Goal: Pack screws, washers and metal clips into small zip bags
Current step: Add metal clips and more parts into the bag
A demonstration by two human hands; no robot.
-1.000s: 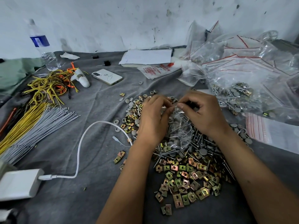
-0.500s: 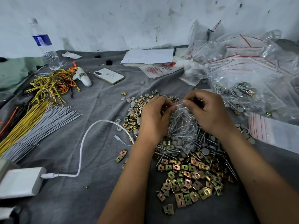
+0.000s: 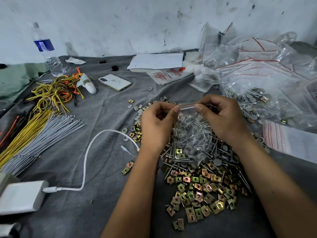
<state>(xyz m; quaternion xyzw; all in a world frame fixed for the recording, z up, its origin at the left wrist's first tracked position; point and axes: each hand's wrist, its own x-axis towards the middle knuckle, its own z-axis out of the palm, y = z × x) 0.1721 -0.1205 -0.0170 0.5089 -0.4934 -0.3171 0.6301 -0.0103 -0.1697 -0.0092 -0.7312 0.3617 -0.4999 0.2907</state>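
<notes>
While gold clips are lying scattered nearest on the grey worktop, with screws and washers heaped just beyond them, both hands are holding a small bag above that heap. The left hand and right hand are each pinching the bag's red-striped top edge between curled fingers and thumb, screws showing inside it. Farther right filled bags are piling up; farther left a phone, wires and a bottle are lying.

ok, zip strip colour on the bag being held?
Red line on the clear zip bag, along the top edge pinched between left hand and right hand. Head view.
</notes>
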